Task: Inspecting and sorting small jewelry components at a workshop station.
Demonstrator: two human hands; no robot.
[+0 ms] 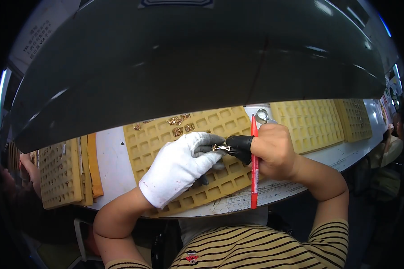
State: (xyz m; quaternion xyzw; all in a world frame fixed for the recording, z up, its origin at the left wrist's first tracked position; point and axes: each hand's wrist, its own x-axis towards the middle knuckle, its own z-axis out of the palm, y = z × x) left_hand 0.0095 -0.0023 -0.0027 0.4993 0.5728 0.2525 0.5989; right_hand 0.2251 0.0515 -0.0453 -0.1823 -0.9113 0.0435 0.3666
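Observation:
My left hand [178, 162] wears a white glove with grey fingertips. Its thumb and fingers pinch a small gold-coloured metal piece [221, 147], perhaps jewellery, above the tray. My right hand [276, 148] is closed around a red pen [255, 179], which stands nearly upright across the palm side. Black covers on that hand's thumb and finger meet the metal piece from the right. Beneath both hands lies a yellow tray [131, 148] with rows of square pockets. Several gold-coloured pieces [178, 120] sit in its far pockets; my left hand hides part of it.
A large dark hood [202, 58] hangs over the table's far side. Further yellow trays [307, 123] stand to the right, and a stacked tray [60, 175] to the left. A metal ring-shaped object [262, 115] lies behind my right hand. People's arms show at both sides.

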